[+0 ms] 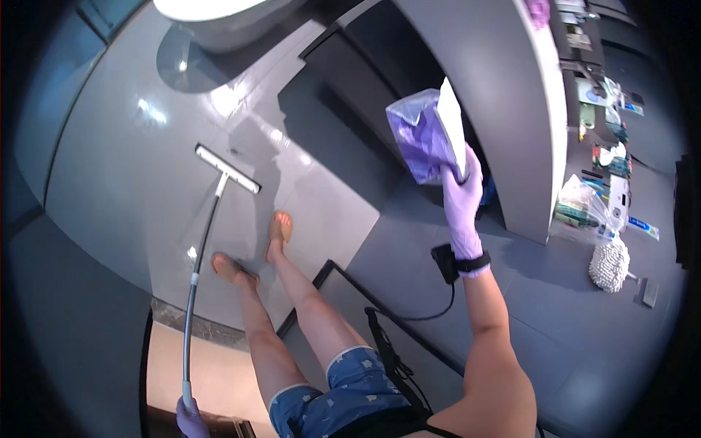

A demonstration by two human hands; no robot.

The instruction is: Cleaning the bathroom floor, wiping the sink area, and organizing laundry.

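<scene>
At the lower left, my left hand (191, 419), in a purple glove, is closed round the end of a floor squeegee's long grey handle (196, 292). The squeegee's white head (228, 169) rests on the glossy floor tiles beyond my feet. My right hand (463, 191), also gloved in purple, reaches forward and grips a boxy purple plastic pack (422, 139) with a flat white side by its near edge. What is inside the pack I cannot make out. The pack is held up beside the grey cabinet front (485, 87). A black strap with a small box circles my right wrist.
On the right, a dark counter (584, 139) carries bottles, tubes and a clear plastic bag (588, 212). A fluffy white duster head (610, 264) lies near it. A white rounded fixture (212, 9) stands at the top. A black raised edge (365, 292) crosses the floor beside my legs.
</scene>
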